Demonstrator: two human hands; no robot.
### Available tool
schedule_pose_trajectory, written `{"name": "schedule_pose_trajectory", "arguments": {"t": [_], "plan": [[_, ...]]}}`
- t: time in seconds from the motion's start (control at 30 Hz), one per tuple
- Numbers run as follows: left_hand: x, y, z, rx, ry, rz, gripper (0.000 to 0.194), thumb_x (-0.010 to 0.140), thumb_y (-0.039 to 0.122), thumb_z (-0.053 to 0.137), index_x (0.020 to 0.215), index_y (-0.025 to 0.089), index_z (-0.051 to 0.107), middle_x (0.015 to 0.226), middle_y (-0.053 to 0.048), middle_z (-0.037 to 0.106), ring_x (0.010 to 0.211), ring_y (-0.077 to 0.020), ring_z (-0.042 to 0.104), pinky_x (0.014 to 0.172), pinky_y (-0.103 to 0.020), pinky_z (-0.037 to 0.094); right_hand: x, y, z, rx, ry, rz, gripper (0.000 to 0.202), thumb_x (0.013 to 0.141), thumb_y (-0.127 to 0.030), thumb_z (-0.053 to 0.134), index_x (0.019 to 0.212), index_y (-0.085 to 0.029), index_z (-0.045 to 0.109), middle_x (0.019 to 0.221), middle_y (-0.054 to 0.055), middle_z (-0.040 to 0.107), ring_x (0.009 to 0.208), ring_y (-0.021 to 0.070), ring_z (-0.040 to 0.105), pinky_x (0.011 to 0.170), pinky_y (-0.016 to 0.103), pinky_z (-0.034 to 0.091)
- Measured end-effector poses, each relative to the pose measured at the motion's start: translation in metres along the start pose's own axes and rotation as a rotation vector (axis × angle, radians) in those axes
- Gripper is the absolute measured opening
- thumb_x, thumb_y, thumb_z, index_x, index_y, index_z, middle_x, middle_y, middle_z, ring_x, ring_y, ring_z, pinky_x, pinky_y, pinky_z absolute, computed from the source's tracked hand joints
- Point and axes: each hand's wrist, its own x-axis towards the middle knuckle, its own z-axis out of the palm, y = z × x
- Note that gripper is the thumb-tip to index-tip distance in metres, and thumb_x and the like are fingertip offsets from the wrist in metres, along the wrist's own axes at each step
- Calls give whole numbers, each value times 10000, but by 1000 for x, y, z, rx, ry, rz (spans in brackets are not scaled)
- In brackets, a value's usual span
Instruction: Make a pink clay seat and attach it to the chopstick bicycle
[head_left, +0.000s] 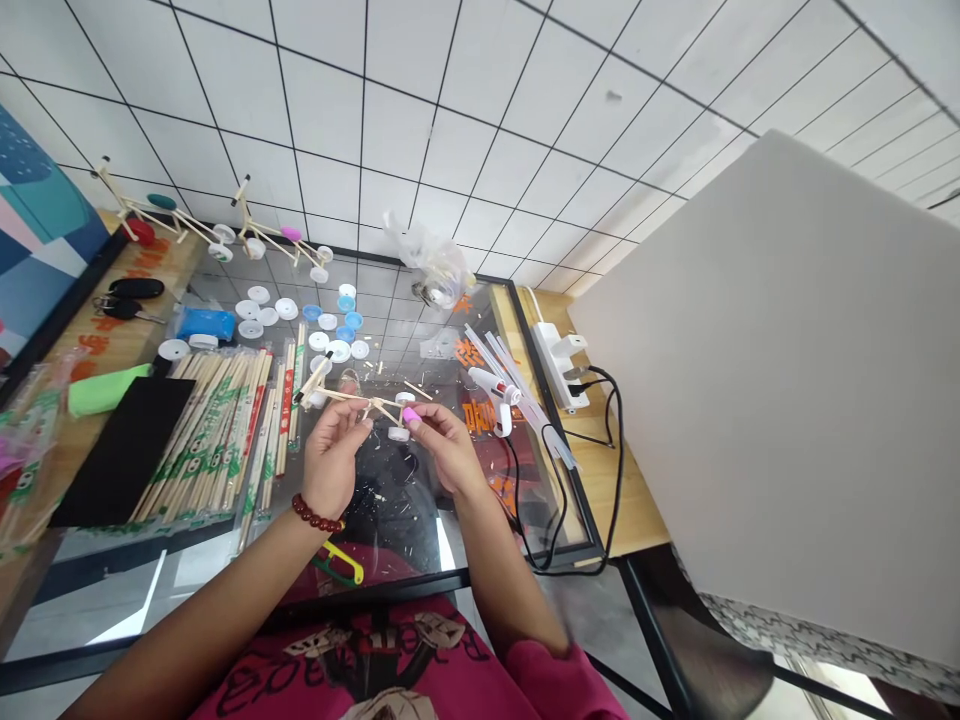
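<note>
Model of pale wooden sticks with white bottle-cap wheels [379,403] is held up between my hands, right of the pile of wrapped wooden chopsticks [206,430]. My left hand [330,455] is nearly closed, thumb and fingers pinching a stick near its middle; my right hand [446,450], curled in, pinches it at the small pink oval piece [411,414]. My fingers cover parts of the frame, and its joints are too small to make out. Farther right of the pile, the white glue gun [495,390] lies partly over clear sticks [531,400].
</note>
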Motion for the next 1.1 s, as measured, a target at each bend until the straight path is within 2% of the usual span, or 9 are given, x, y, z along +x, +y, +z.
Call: {"name": "schedule_pose_trajectory", "arguments": {"t": [0.3,0.53,0.7,0.83,1.0,1.1], "plan": [[4,0,6,-86,48,-58,300,551,267,894,761,195,693,1195,-62,704,1145,-243,630,1077,-407,412,-1,0,2,-13,5,-20,246,680,-364,842,849,-225,729,1074,24,730,957,172,649,878,284,501],[5,2,7,-138,78,-79,383,550,263,910,787,197,616,1125,-64,715,1132,-232,644,1068,-408,434,-3,-4,0,5,43,-29,238,694,-354,836,865,-232,726,1045,13,731,885,146,647,853,282,509],[5,0,5,-170,97,-70,404,552,238,904,790,203,579,1098,-70,720,1127,-226,647,1078,-426,437,-3,-7,-5,-7,80,-56,240,707,-361,825,879,-228,722,1004,17,730,894,148,647,896,301,507],[7,-4,3,-202,119,-64,413,578,208,886,828,208,558,1078,-70,713,1187,-237,625,1106,-452,422,-2,-12,-6,-128,139,-188,225,766,-364,782,935,-234,713,997,18,718,936,160,640,918,309,496],[9,-5,3,-205,100,-64,450,634,178,852,1001,226,595,1174,-68,682,1209,-222,611,1126,-438,414,5,-18,6,-369,74,-322,226,805,-354,747,997,-239,710,987,23,708,912,170,630,868,308,493],[9,-5,2,-205,81,-87,422,651,193,836,1012,234,621,1197,-70,684,1232,-229,600,1140,-428,398,12,-22,14,-454,48,-349,226,816,-363,734,1011,-249,726,978,20,719,906,174,631,870,312,492]]}}
